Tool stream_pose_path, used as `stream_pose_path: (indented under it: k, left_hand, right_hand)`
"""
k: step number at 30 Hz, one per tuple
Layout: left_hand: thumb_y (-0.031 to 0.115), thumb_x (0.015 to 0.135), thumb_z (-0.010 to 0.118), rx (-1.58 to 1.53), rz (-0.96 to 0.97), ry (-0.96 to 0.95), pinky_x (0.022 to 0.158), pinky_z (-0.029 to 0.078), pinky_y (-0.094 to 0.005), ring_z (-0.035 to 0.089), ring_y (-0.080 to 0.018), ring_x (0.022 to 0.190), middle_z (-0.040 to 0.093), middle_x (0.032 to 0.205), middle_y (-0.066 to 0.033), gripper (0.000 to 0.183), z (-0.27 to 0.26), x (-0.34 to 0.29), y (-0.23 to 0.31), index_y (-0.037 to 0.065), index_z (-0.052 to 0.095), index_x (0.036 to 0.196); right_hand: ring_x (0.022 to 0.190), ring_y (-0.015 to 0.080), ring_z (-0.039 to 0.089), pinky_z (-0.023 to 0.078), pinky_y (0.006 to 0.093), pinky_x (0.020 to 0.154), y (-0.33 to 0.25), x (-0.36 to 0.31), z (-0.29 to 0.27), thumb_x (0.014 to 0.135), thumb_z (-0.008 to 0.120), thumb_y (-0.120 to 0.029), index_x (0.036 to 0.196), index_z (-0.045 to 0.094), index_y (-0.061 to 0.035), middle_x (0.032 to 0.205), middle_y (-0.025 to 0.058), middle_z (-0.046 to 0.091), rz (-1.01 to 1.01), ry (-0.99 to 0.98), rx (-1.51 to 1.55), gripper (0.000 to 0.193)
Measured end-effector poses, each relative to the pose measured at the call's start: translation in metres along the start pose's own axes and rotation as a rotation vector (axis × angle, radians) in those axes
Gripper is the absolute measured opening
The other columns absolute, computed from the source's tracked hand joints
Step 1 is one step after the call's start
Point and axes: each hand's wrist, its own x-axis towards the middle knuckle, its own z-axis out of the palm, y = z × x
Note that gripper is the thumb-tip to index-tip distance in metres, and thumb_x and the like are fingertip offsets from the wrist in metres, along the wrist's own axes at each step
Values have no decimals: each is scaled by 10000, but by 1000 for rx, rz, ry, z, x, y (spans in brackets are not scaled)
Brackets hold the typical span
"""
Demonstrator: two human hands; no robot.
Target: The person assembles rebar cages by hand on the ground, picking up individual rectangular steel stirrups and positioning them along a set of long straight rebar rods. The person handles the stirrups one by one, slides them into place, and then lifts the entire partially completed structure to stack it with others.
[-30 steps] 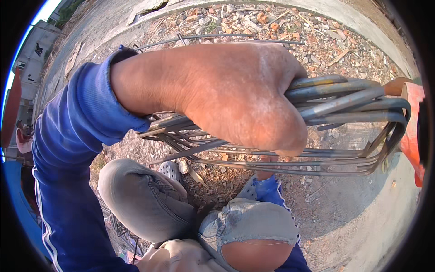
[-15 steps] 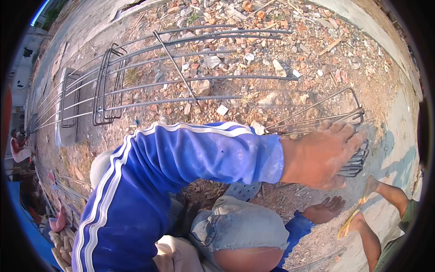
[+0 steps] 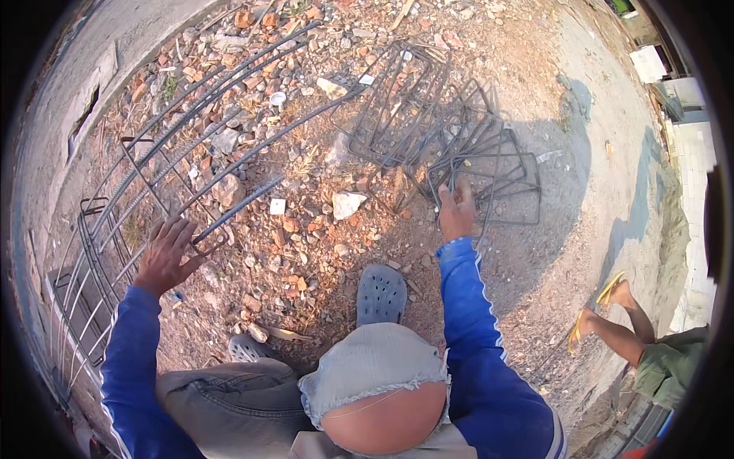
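Steel rings (image 3: 497, 156) could snag, being overlapped; left hand (image 3: 164, 255) spread, right hand (image 3: 457, 212) half-curled, each grip's hold unclear.

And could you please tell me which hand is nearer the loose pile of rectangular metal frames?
Right: the right hand is at the near side of the pile of rectangular metal frames; the left hand is well left of it, by the long ribbed bars.

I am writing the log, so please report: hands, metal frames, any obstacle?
Left hand at long rods, grip unclear. Right hand at overlapping bent metal frames, grip unclear. Possible hindrance: rubble around rods.
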Motion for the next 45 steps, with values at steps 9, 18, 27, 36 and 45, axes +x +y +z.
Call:
stream_pose_path:
  k: [9, 18, 27, 36, 45]
  left_hand:
    - [215, 701, 806, -123, -145, 177, 1037, 405, -499, 508, -399, 1238, 598, 1231, -181, 578, 11, -51, 7, 7, 617, 1207]
    - [128, 854, 697, -200, -360, 320, 911, 442, -466, 574, -375, 1018, 632, 976, -177, 283, 24, -67, -3, -18, 660, 1094]
    - [114, 919, 608, -264, -464, 346, 921, 431, -443, 574, -361, 1030, 638, 969, -168, 226, 22, -57, -6, -39, 653, 1079]
    - [148, 931, 570, -168, -461, 378, 956, 398, -453, 566, -340, 1017, 657, 1005, -137, 234, 39, -44, -4, -2, 672, 1080]
    - [130, 931, 576, -166, -446, 444, 943, 401, -457, 564, -337, 1019, 654, 980, -140, 221, 47, -51, -10, 4, 678, 1081]
  right_hand:
    - [972, 326, 656, 522, 379, 848, 87, 17, -94, 890, 661, -390, 1092, 633, 75, 1066, 219, 668, 851, 386, 384, 508]
    - [722, 278, 666, 517, 415, 660, 111, 40, -88, 886, 669, -445, 981, 664, 34, 817, 196, 686, 26, 90, -803, 488]
    - [476, 62, 384, 337, 248, 396, -72, -30, -87, 986, 585, -285, 943, 600, -46, 575, -48, 415, 347, 158, 688, 243]
    - [434, 33, 296, 258, 215, 367, -96, -89, -121, 1025, 519, -287, 898, 540, -90, 584, -65, 351, 373, 392, 655, 236]
    - [416, 39, 256, 220, 233, 372, -123, -133, -160, 1039, 496, -266, 893, 534, -76, 555, -62, 322, 310, 347, 514, 242]
